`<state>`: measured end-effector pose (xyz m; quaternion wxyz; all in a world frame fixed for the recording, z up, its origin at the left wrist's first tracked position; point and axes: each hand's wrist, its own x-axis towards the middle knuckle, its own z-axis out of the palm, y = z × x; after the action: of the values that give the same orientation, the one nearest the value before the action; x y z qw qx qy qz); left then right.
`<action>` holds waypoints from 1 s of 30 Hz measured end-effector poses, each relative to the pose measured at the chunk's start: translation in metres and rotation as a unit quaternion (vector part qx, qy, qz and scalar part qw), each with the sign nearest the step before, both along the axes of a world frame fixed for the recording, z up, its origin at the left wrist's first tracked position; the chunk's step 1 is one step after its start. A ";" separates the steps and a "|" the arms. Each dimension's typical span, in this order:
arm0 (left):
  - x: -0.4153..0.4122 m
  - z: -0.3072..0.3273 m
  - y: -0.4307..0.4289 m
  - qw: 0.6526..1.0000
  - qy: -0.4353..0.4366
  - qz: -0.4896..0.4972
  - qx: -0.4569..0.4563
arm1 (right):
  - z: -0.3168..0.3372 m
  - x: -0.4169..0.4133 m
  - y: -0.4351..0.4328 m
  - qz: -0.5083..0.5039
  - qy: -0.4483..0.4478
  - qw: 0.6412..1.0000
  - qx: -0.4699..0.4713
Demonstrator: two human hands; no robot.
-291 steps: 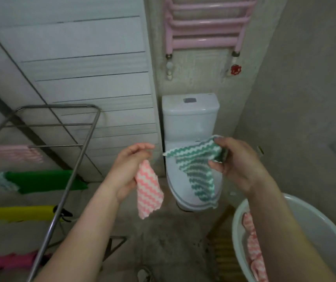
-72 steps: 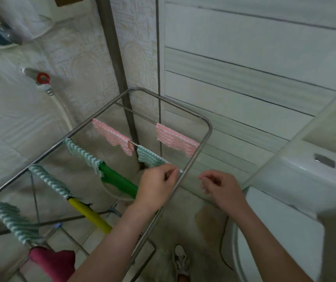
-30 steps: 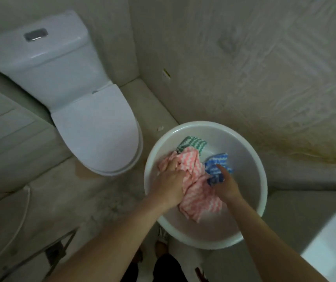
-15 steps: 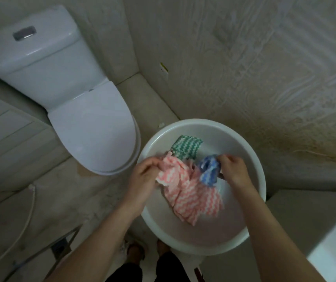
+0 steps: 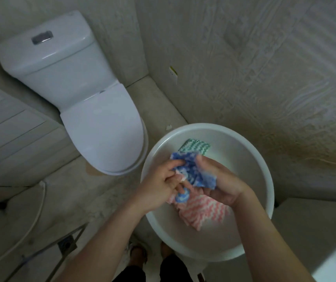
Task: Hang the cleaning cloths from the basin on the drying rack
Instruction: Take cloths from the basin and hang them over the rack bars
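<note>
Blue cloth (image 5: pixel 191 169) is pinched by the fingers of my left hand (image 5: pixel 159 187) and right hand (image 5: pixel 223 185) over the basin (image 5: pixel 265 165), where a slack grip during unfolding may drop it onto the pink cloth (image 5: pixel 205 211) below.

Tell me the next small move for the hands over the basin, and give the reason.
Probably lift the blue cloth clear of the basin and pull it flat between both hands. The left hand and right hand both pinch it, crumpled, just above the pink cloth, while the green cloth lies at the far side. Flattened, it should hang more easily.
</note>
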<state>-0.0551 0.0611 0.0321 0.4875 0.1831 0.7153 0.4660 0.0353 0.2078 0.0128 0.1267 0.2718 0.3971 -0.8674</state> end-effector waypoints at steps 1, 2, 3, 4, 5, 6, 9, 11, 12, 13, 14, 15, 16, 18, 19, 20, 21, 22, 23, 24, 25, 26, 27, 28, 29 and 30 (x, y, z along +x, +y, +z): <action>-0.001 0.003 -0.001 1.000 0.019 -0.006 -0.008 | 0.002 0.001 0.000 0.026 0.013 0.998 0.054; -0.003 0.007 -0.005 0.999 0.031 0.004 -0.016 | 0.005 0.001 -0.001 0.046 0.016 0.993 0.109; -0.004 0.011 -0.008 0.999 0.033 0.015 -0.021 | 0.007 0.001 -0.001 0.064 0.019 0.984 0.165; -0.005 0.016 -0.012 0.999 0.031 0.025 -0.018 | 0.012 -0.001 -0.001 0.079 0.020 0.972 0.220; -0.006 0.020 -0.015 0.999 0.034 0.026 -0.013 | 0.017 -0.002 -0.002 0.094 0.024 0.959 0.265; -0.006 0.025 -0.018 0.998 0.050 0.022 -0.005 | 0.022 -0.005 -0.004 0.113 0.029 0.947 0.301; -0.005 0.049 -0.032 0.989 0.147 0.021 0.003 | 0.048 -0.013 -0.017 0.169 0.095 0.926 0.325; -0.006 0.061 -0.041 0.984 0.175 0.020 0.022 | 0.064 -0.016 -0.026 0.208 0.131 0.921 0.302; -0.007 0.066 -0.046 0.985 0.165 0.023 0.037 | 0.070 -0.018 -0.031 0.233 0.141 0.913 0.302; -0.007 0.073 -0.055 0.987 0.144 0.033 0.056 | 0.077 -0.020 -0.039 0.258 0.149 0.903 0.309; -0.007 0.078 -0.062 0.989 0.125 0.043 0.072 | 0.080 -0.022 -0.045 0.264 0.153 0.897 0.320; -0.007 0.081 -0.068 0.989 0.114 0.054 0.077 | 0.083 -0.024 -0.050 0.250 0.157 0.894 0.337; -0.006 0.090 -0.080 0.987 0.122 0.065 0.078 | 0.087 -0.027 -0.060 0.229 0.165 0.891 0.355; -0.004 0.096 -0.096 0.981 0.163 0.077 0.066 | 0.091 -0.032 -0.069 0.214 0.172 0.883 0.381; -0.001 0.104 -0.113 0.973 0.208 0.086 0.052 | 0.096 -0.036 -0.081 0.228 0.188 0.874 0.385; 0.002 0.107 -0.126 0.963 0.247 0.094 0.043 | 0.100 -0.038 -0.090 0.242 0.199 0.869 0.382; 0.005 0.111 -0.138 0.956 0.269 0.107 0.042 | 0.103 -0.039 -0.098 0.251 0.209 0.867 0.375; 0.009 0.114 -0.148 0.952 0.274 0.128 0.048 | 0.108 -0.041 -0.105 0.258 0.213 0.868 0.367; 0.014 0.116 -0.156 0.947 0.275 0.153 0.057 | 0.113 -0.041 -0.111 0.261 0.212 0.872 0.356; 0.022 0.121 -0.172 0.939 0.281 0.189 0.069 | 0.120 -0.040 -0.126 0.274 0.215 0.873 0.343; 0.028 0.123 -0.182 0.932 0.274 0.223 0.081 | 0.126 -0.039 -0.138 0.284 0.210 0.876 0.329; 0.034 0.125 -0.192 0.925 0.261 0.262 0.090 | 0.131 -0.037 -0.148 0.291 0.207 0.876 0.324; 0.039 0.127 -0.200 0.917 0.242 0.301 0.105 | 0.136 -0.035 -0.157 0.302 0.205 0.871 0.329; 0.046 0.130 -0.209 0.911 0.222 0.330 0.111 | 0.142 -0.032 -0.168 0.313 0.210 0.855 0.357; 0.055 0.135 -0.224 0.903 0.217 0.352 0.113 | 0.152 -0.028 -0.186 0.332 0.228 0.819 0.408; 0.064 0.140 -0.238 0.898 0.234 0.358 0.103 | 0.162 -0.024 -0.203 0.347 0.253 0.775 0.464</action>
<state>0.0093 -0.1773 0.1723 0.0848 0.0675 0.7738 0.6241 0.0115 0.0049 0.1745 0.1728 -0.0873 0.8363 -0.5130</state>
